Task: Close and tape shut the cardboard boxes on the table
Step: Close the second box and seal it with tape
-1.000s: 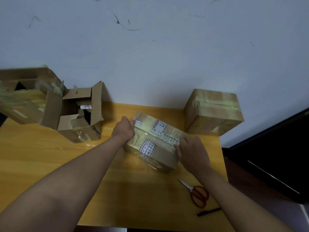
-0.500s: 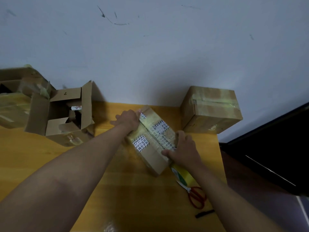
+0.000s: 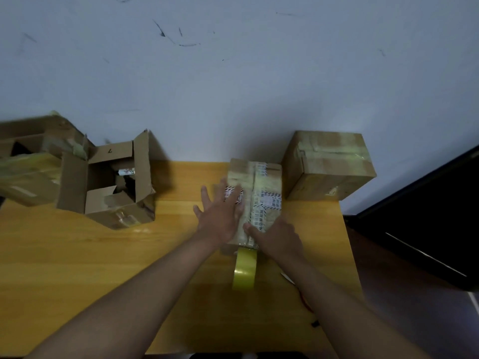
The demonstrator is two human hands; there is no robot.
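Under both hands, mid-table: small taped box (image 3: 261, 198), flaps closed. Left hand (image 3: 220, 216) lies flat on its left side, fingers spread and straight. Right hand (image 3: 278, 235) presses the near end, fingers bent over the edge. Tape roll (image 3: 243, 268) stands just below the hands. Sealed box (image 3: 328, 164) right of them; open box (image 3: 116, 182) well left. Wooden table (image 3: 77, 255).

The wooden table (image 3: 77, 268) carries four cardboard boxes (two open) and a tape roll (image 3: 245, 270).
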